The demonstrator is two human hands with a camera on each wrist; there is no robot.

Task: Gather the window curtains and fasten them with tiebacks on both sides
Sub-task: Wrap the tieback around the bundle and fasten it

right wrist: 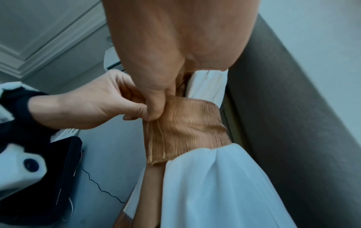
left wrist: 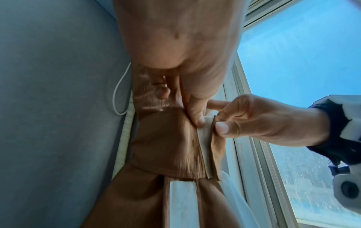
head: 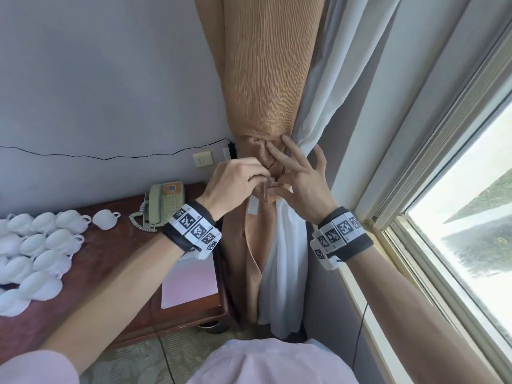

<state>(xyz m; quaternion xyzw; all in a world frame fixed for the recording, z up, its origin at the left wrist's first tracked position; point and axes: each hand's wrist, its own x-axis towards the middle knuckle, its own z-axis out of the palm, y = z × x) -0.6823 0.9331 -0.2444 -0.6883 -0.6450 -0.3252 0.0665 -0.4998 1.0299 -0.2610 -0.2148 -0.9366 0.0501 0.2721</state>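
Note:
A tan ribbed curtain [head: 263, 79] and a white sheer curtain [head: 282, 259] hang bunched together in the corner beside the window. A tan tieback band [right wrist: 185, 128] wraps around the bundle at hand height. My left hand [head: 235, 181] pinches one end of the tieback [left wrist: 166, 141]. My right hand [head: 299, 181] pinches the other end with thumb and forefinger, its other fingers spread against the curtain. The two ends meet between my hands, and a pale strip [left wrist: 204, 143] shows on the inner face of one end.
A dark wooden desk [head: 110, 261] stands at the left with several white cups [head: 36, 245], a green telephone [head: 163, 206] and a pink sheet [head: 188, 278]. The window frame [head: 415, 217] runs along the right. A black cable [head: 110, 155] and wall sockets [head: 203, 159] are behind.

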